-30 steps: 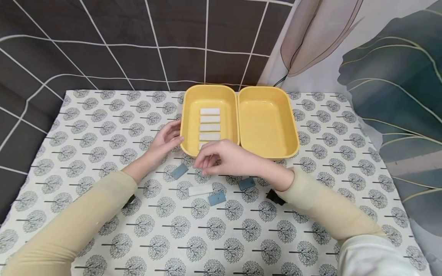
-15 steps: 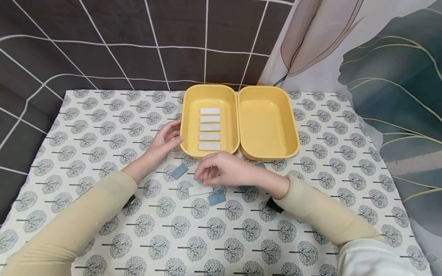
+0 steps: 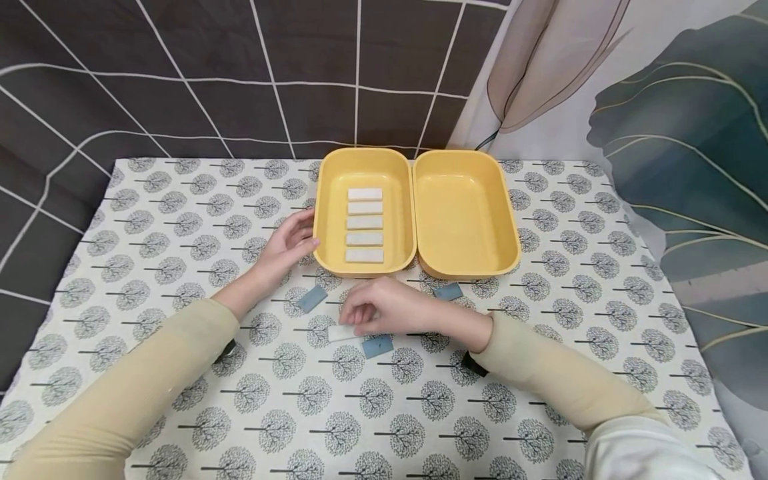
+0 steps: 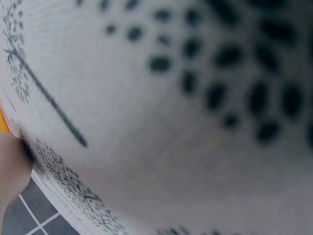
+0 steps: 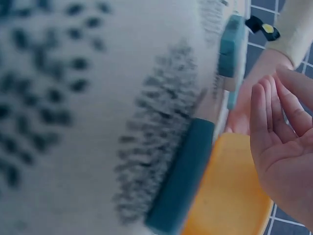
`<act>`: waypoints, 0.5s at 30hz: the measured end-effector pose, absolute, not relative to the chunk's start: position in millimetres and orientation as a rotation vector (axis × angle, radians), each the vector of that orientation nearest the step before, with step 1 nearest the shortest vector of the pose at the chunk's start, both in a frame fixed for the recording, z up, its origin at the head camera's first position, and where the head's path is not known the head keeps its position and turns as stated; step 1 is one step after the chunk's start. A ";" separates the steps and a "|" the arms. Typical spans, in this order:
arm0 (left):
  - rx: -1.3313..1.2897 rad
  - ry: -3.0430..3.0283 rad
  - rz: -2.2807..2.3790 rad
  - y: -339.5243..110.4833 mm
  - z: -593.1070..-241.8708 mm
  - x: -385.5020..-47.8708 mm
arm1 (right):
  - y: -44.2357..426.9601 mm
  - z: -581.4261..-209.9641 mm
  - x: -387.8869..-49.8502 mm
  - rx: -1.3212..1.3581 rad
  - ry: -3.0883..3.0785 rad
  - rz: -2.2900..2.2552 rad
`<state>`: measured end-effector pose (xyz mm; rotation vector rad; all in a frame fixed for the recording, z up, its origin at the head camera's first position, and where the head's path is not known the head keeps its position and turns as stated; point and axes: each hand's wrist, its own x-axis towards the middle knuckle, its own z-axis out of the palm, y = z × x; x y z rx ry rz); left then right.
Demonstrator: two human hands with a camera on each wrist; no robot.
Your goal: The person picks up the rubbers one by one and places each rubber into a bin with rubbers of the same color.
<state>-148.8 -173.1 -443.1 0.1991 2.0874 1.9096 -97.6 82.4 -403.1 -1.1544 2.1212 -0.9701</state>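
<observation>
My left hand point(image 3: 285, 247) rests against the outer left wall of the left yellow box point(image 3: 324, 200), thumb near its front corner. Inside that box several flat white bars point(image 3: 364, 221) lie in a column. Just in front of the box, my right hand point(image 3: 387, 308) hovers low over the table with fingers loosely bent. Its fingertips are over a white bar point(image 3: 342, 333) and partly cover it. The right wrist view shows no object in the right hand point(image 5: 288, 152). Close to it are blue bars: one blue bar point(image 3: 377, 346) in front, another point(image 3: 448, 291) behind the wrist.
A second yellow box point(image 3: 465, 220) stands directly right of the first, with nothing in it. Left of the right hand lies a further blue bar point(image 3: 313, 298). A tree-print cloth point(image 3: 336, 427) covers the table; a dark gridded curtain point(image 3: 210, 67) hangs behind.
My right hand has moved down from the box's front edge to the white bar on the table, uncovering the nearest white bar in the box. The left hand has stayed in place.
</observation>
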 end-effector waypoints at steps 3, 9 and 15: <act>0.201 2.087 1.912 -172.9 -443.6 -148.8 | 82.2 -407.8 -97.2 -1.171 2.124 -0.939; 0.201 2.089 1.912 -173.0 -444.0 -148.7 | 81.7 -412.5 -97.7 -1.173 2.136 -0.918; 0.212 2.090 1.915 -172.9 -443.8 -148.9 | 80.5 -416.0 -100.7 -1.166 2.160 -0.904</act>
